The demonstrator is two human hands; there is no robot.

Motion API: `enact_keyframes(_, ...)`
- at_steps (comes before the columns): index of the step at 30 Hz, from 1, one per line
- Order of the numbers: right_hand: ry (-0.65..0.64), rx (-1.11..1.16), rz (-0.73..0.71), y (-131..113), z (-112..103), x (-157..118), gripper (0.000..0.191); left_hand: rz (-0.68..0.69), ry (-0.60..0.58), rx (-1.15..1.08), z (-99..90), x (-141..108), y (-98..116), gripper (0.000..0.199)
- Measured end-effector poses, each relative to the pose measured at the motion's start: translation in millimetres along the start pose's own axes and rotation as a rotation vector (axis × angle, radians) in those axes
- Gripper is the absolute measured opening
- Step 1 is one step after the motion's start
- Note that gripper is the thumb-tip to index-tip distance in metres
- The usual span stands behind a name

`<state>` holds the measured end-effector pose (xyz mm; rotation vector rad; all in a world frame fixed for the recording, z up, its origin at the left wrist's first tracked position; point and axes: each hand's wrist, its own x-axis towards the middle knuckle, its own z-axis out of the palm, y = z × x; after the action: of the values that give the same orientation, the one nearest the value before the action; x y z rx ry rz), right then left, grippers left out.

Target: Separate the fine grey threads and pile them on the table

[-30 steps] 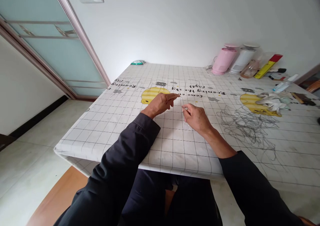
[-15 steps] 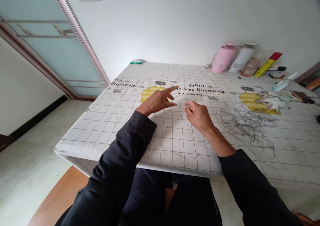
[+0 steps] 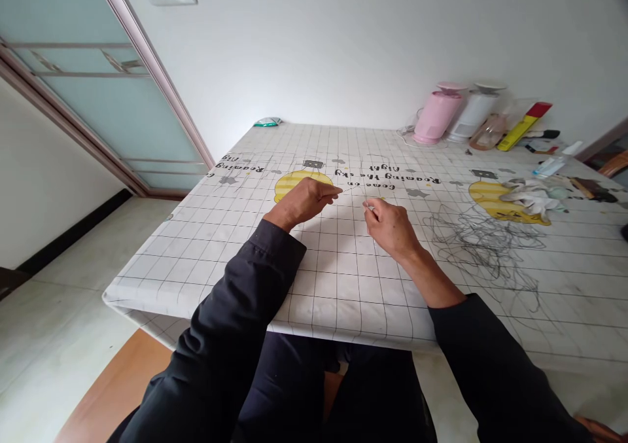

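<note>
My left hand is over the yellow balloon print, its thumb and fingers pinched together; a thin dark strand seems to show at the fingertips, too fine to make out surely. To its right, a short gap away, my right hand is closed above the checked tablecloth. A small pale or shiny thing shows between its thumb and forefinger, too small to name. A loose tangle of dark thread lies on the cloth right of my right hand.
At the back right stand a pink device and a white device, near a yellow and red box. A crumpled cloth and a clear bottle are at the right. A green packet lies at the back left.
The fingers of my left hand, spread apart before, have closed into a pinch. My right hand has stayed in nearly the same place, still closed.
</note>
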<state>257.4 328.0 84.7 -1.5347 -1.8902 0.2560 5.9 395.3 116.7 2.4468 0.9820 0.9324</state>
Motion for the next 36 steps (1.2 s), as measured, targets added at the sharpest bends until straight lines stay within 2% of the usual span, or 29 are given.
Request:
enact_keyframes(4,-0.058,0.002,-0.016,-1.9,1.5,-1.3,0.029,-0.015,0.028,0.012,-5.1,-0.4,-4.3,0.024)
enact_keyframes(8,-0.052,0.002,0.012,-2.1,1.3,-0.5,0.03,-0.06,0.025,0.062,0.7,-0.5,-2.1,0.02)
enact_keyframes(10,-0.03,-0.023,0.035,-0.1,-1.0,1.3,0.03,-0.047,0.064,0.143,6.5,-0.2,4.0,0.038)
enact_keyframes(12,0.006,-0.043,0.062,3.7,-5.1,3.7,0.029,-0.015,0.165,0.227,14.8,-0.3,14.2,0.053)
enact_keyframes(14,0.047,-0.025,0.113,8.4,-10.4,6.6,0.029,0.027,0.261,0.258,26.5,-1.8,28.2,0.049)
enact_keyframes(15,0.06,-0.003,0.151,10.8,-13.3,8.4,0.028,0.056,0.255,0.246,33.8,-3.3,36.2,0.045)
enact_keyframes(16,0.068,0.021,0.197,12.8,-16.2,10.7,0.027,0.094,0.202,0.225,41.8,-5.2,44.3,0.044)
enact_keyframes(20,0.056,0.082,0.342,14.1,-24.3,27.3,0.016,0.215,-0.233,0.154,75.1,-13.5,72.1,0.046)
enact_keyframes(23,0.025,0.126,0.352,6.6,-22.6,50.4,0.01,0.234,-0.432,0.148,89.6,-15.8,80.5,0.045)
enact_keyframes(25,0.003,0.147,0.358,-0.4,-16.6,69.9,0.011,0.22,-0.476,0.158,91.6,-15.0,80.2,0.041)
enact_keyframes(29,-0.058,0.166,0.402,-12.0,4.6,110.9,0.015,0.17,-0.483,0.207,87.5,-11.1,75.5,0.034)
enact_keyframes(36,-0.183,-0.04,0.486,-21.8,43.0,170.7,0.006,0.177,-0.58,0.261,91.6,-6.1,74.3,0.037)
